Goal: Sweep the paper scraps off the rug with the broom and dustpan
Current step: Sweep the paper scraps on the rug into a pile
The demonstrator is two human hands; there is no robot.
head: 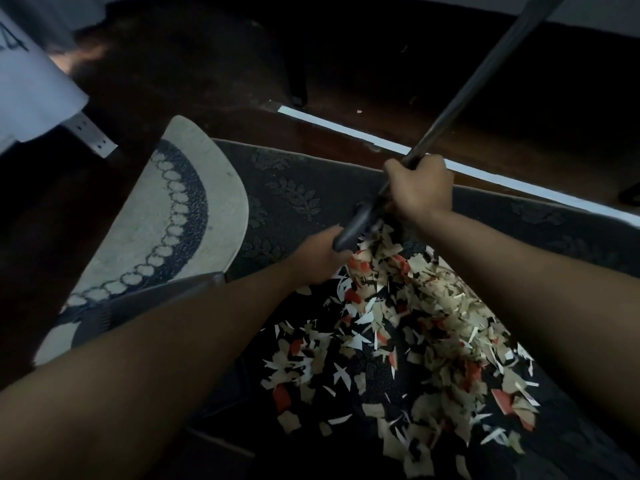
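A heap of beige, white and red paper scraps (pixel 415 327) lies on the dark leaf-patterned rug (pixel 294 199). The broom's long grey pole (pixel 485 77) slants from the top right down over the heap. My right hand (pixel 419 188) grips the pole from above. Lower down, my left hand (pixel 322 261) grips its thicker dark end (pixel 349 230), just above the scraps. No bristles are visible. A dark grey ridged piece, probably the dustpan (pixel 138 306), lies at the left, partly hidden by my left forearm.
A beige half-round mat (pixel 173 209) with a dark ring pattern overlaps the rug's left side. A white strip (pixel 346 133) runs along the rug's far edge on the dark wooden floor. A furniture leg (pixel 298 88) stands beyond it, and white sheeting (pixel 31 81) hangs top left.
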